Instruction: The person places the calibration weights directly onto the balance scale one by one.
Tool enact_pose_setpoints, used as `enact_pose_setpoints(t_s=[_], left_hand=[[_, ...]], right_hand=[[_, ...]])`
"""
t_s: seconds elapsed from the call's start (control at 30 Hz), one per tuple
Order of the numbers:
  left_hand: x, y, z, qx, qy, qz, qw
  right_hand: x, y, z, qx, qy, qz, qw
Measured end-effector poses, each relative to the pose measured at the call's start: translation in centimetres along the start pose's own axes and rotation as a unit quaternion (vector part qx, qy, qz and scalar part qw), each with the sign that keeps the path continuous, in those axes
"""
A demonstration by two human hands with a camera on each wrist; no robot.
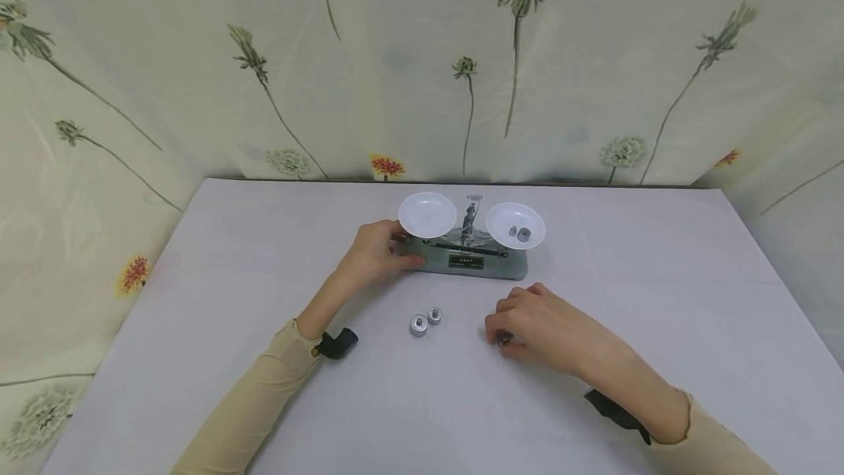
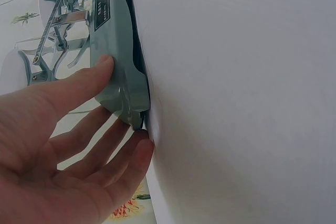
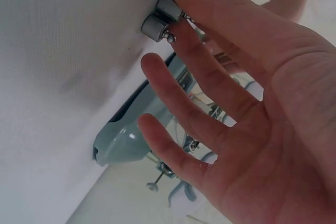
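Note:
A teal two-pan balance scale (image 1: 434, 261) stands toward the back of the table. My left hand (image 1: 379, 251) grips the left end of its base, thumb on the front face and fingers behind the end. The right hand (image 1: 543, 328) is low over the table in front of the scale, thumb and index finger around a small metal weight (image 3: 167, 6). A second weight (image 3: 153, 27) sits right beside that one in the right wrist view. The other right fingers are spread. Two knobbed weights, a larger one (image 1: 418, 325) and a smaller one (image 1: 434, 316), stand between the hands.
The scale's left pan (image 1: 427, 215) is bare white. Its right pan (image 1: 504, 215) holds two small metal weights (image 1: 524, 234). A white cloth covers the table (image 1: 633, 262), and a flower-printed curtain (image 1: 395, 79) hangs behind its back edge.

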State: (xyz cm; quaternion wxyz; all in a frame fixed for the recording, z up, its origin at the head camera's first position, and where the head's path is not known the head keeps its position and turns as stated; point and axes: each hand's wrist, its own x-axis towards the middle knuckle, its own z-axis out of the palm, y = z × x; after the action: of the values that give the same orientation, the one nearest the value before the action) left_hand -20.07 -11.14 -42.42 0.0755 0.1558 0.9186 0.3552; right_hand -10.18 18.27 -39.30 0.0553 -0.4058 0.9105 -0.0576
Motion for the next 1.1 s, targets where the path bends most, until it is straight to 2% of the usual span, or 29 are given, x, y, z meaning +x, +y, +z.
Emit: enact_pose_setpoints(t_s=[0.4,0.8,1.1], left_hand=[[-0.02,-0.06,0.06,-0.007,0.000,-0.004,1.0000],[-0.11,0.18,-0.04,-0.010,0.002,-0.007,0.9999],[-0.04,0.05,0.01,-0.006,0.003,-0.003,1.0000]], right_hand=[[-0.12,0.12,0.03,-0.002,0.001,-0.002,1.000],[0.13,0.02,-0.01,-0.006,0.016,-0.029,0.999],[-0.02,0.05,-0.32,-0.036,0.052,-0.040,0.997]])
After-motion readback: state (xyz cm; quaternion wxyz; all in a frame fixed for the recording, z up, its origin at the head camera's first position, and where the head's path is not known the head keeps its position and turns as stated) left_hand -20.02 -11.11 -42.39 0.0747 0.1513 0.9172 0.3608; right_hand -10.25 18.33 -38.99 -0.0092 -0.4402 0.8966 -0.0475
